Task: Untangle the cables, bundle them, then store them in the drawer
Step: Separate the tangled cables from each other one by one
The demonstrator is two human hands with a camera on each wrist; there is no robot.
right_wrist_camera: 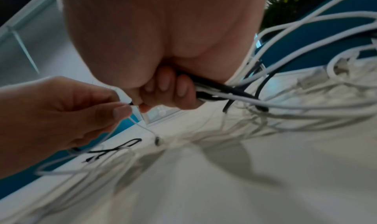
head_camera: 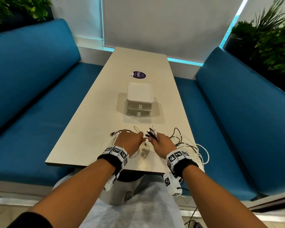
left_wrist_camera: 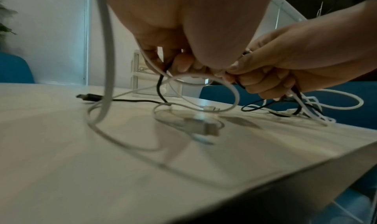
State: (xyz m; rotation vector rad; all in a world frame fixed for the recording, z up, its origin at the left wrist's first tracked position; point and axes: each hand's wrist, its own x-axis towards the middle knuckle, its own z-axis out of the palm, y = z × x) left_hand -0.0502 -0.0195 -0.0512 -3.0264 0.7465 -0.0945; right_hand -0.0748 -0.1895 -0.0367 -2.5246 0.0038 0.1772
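Two hands work close together above the near end of a pale, long table (head_camera: 92, 112), which stands between two blue benches (head_camera: 31, 89). The right hand (head_camera: 161, 143) is clenched round a bunch of black and white cables (head_camera: 152, 134); their plug ends fan out past the fingers toward the far end, and the slack trails off in loops to the near right corner, where some white loops hang over the table's edge. From the right wrist view the curled fingers (right_wrist_camera: 173, 88) grip the bunch, with black and white strands leaving the fist to the right. The left hand (head_camera: 127, 141), just beside it, pinches a thin cable end between thumb and fingertips, right at the right hand's thumb. More white cable (left_wrist_camera: 126, 140) lies in loose loops on the table under and left of the left hand, and a black cable's plug (left_wrist_camera: 88, 97) rests flat on the surface.

Beyond the hands, along the table's middle, stands a small white drawer unit (head_camera: 139, 100) with two translucent drawers, both closed, each with a small white knob at the front. Behind it lies a round purple sticker (head_camera: 139, 74) with white writing that seems to read "ClayG"; smaller print on it is too fine to read. Both wrists carry black bands with black-and-white square marker tags. Green plants (head_camera: 270, 43) stand behind the benches at both far corners.
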